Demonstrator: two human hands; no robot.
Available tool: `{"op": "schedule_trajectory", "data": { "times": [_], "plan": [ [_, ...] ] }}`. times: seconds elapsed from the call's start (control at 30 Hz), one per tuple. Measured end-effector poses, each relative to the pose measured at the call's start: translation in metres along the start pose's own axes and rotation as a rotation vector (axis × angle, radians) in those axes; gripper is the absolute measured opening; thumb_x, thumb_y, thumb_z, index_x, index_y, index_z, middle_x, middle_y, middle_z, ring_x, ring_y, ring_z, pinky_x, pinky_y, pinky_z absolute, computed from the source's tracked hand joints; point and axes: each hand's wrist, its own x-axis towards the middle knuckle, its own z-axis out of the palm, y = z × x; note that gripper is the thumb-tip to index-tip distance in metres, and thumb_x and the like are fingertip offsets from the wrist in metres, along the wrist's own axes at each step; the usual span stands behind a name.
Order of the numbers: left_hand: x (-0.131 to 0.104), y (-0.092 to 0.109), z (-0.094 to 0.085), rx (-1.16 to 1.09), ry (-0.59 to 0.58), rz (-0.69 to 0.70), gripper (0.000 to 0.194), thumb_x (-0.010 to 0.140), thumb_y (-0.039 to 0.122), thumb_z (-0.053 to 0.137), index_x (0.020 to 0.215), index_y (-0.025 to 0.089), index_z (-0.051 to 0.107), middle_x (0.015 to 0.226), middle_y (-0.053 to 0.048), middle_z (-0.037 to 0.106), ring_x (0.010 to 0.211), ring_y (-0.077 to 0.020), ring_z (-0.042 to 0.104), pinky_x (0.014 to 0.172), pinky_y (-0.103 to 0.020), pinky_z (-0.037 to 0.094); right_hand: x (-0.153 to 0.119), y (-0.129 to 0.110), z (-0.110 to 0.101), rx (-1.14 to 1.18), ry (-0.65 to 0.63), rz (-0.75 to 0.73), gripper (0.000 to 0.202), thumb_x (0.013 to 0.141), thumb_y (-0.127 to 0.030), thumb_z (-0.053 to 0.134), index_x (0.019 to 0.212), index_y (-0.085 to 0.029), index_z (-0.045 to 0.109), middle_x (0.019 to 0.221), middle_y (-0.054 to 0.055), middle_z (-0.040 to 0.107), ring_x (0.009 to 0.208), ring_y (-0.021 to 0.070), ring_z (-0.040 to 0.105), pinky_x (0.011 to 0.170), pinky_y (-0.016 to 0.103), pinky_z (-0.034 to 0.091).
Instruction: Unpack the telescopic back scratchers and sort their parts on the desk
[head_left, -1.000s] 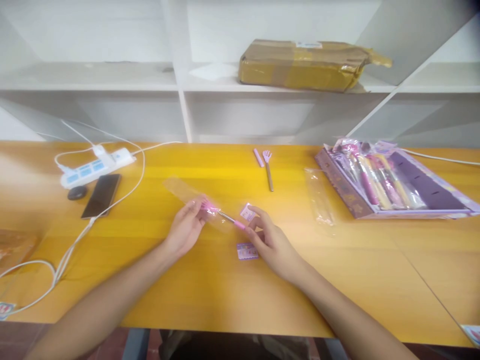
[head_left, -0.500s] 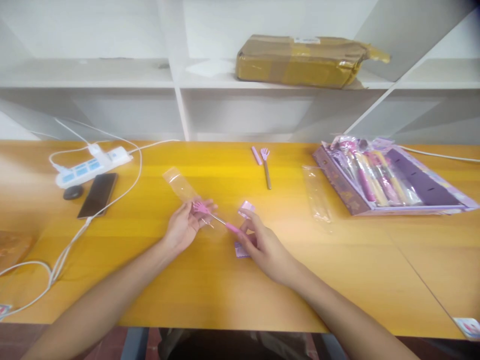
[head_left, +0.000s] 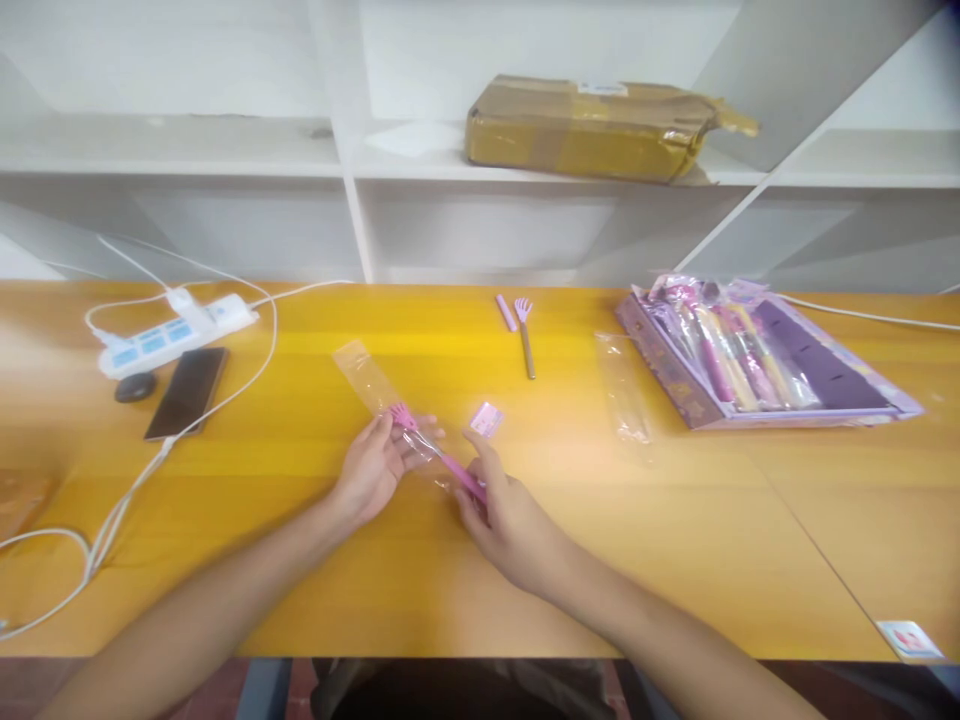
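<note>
A pink back scratcher (head_left: 463,476) with a metal shaft slants between my two hands. My left hand (head_left: 369,472) pinches its claw end between thumb and fingers, together with a clear plastic bag (head_left: 365,372) that runs out past the fingers and along the shaft. Around the pink handle, my right hand (head_left: 517,520) is closed. Just beyond the right index finger lies a small purple-pink card (head_left: 486,419). Farther back on the table rests a second back scratcher (head_left: 527,338) with a purple claw, next to a short purple stick-like piece (head_left: 506,312).
To the right stands an open purple box (head_left: 656,365) with several bagged pink and yellow items. Beside it lies another clear bag (head_left: 626,390). A power strip (head_left: 176,335), phone (head_left: 186,392) and white cables are on the left. A taped parcel (head_left: 585,130) sits on the shelf.
My right hand has shifted down and left along the handle, and its grip now covers more of it. More clear plastic shows around the shaft. The view has moved slightly.
</note>
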Motion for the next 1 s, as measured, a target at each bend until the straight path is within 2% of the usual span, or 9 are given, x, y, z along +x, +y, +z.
{"op": "schedule_trajectory", "data": {
  "times": [0.2,0.33,0.43,0.5,0.57,0.63,0.73,1.0],
  "plan": [
    [-0.003,-0.004,0.001,0.016,-0.07,-0.061,0.013,0.107,0.025,0.058,0.106,0.014,0.064,0.126,-0.021,0.077,0.102,-0.0294,0.08,0.091,-0.045,0.065,0.003,0.004,-0.001,-0.012,-0.005,-0.012,0.071,0.103,-0.018,0.051,0.164,-0.021,0.013,0.088,0.0,0.062,0.062,0.0146,0.06,0.06,0.026,0.046],
    [0.001,0.001,-0.003,-0.021,-0.041,-0.037,0.01,0.105,0.022,0.061,0.103,0.013,0.066,0.123,-0.019,0.078,0.106,-0.0314,0.08,0.097,-0.047,0.063,0.005,0.001,-0.006,-0.007,-0.03,-0.02,0.072,0.099,-0.015,0.052,0.161,-0.022,0.016,0.088,-0.001,0.06,0.064,0.0144,0.058,0.063,0.027,0.047],
    [0.011,0.009,-0.01,-0.057,0.017,0.006,0.011,0.105,0.019,0.059,0.104,0.012,0.067,0.119,-0.019,0.079,0.103,-0.0307,0.081,0.096,-0.046,0.063,0.004,-0.003,-0.011,0.051,-0.02,-0.052,0.054,0.099,-0.016,0.053,0.149,-0.023,0.034,0.087,-0.002,0.059,0.065,0.0136,0.055,0.063,0.026,0.046],
    [0.018,0.013,-0.015,-0.075,0.051,0.028,0.013,0.106,0.018,0.056,0.104,0.011,0.067,0.117,-0.019,0.079,0.101,-0.0302,0.081,0.095,-0.045,0.064,0.003,-0.004,-0.012,0.111,-0.013,-0.051,0.03,0.099,-0.018,0.055,0.128,-0.023,0.049,0.084,-0.003,0.058,0.064,0.0126,0.054,0.06,0.025,0.044],
    [0.023,0.014,-0.019,-0.082,0.058,0.051,0.014,0.106,0.017,0.055,0.105,0.011,0.067,0.115,-0.019,0.08,0.1,-0.03,0.081,0.095,-0.046,0.064,0.003,-0.003,-0.011,0.161,-0.006,-0.035,0.014,0.098,-0.018,0.058,0.109,-0.023,0.052,0.079,-0.004,0.057,0.062,0.0115,0.053,0.058,0.023,0.043],
    [0.023,0.012,-0.021,-0.073,0.044,0.075,0.012,0.106,0.016,0.055,0.105,0.011,0.066,0.113,-0.018,0.08,0.1,-0.0296,0.081,0.096,-0.046,0.064,0.003,-0.001,-0.01,0.196,-0.007,-0.028,0.012,0.096,-0.018,0.06,0.104,-0.023,0.053,0.076,-0.005,0.057,0.062,0.0109,0.054,0.057,0.022,0.043],
    [0.018,0.007,-0.018,-0.034,0.012,0.078,0.013,0.106,0.015,0.054,0.103,0.012,0.066,0.113,-0.017,0.08,0.1,-0.0282,0.081,0.096,-0.046,0.064,0.004,0.001,-0.009,0.219,-0.011,-0.026,0.011,0.097,-0.02,0.06,0.106,-0.023,0.055,0.077,-0.004,0.06,0.062,0.0109,0.056,0.058,0.022,0.044],
    [0.004,0.001,-0.006,0.019,-0.066,-0.051,0.01,0.107,0.019,0.056,0.106,0.013,0.064,0.115,-0.02,0.079,0.105,-0.0314,0.08,0.093,-0.045,0.064,0.008,0.002,-0.01,0.098,0.036,-0.064,0.011,0.091,-0.017,0.061,0.099,-0.022,0.056,0.073,-0.004,0.063,0.059,0.0113,0.059,0.057,0.022,0.048]
  ]
}}
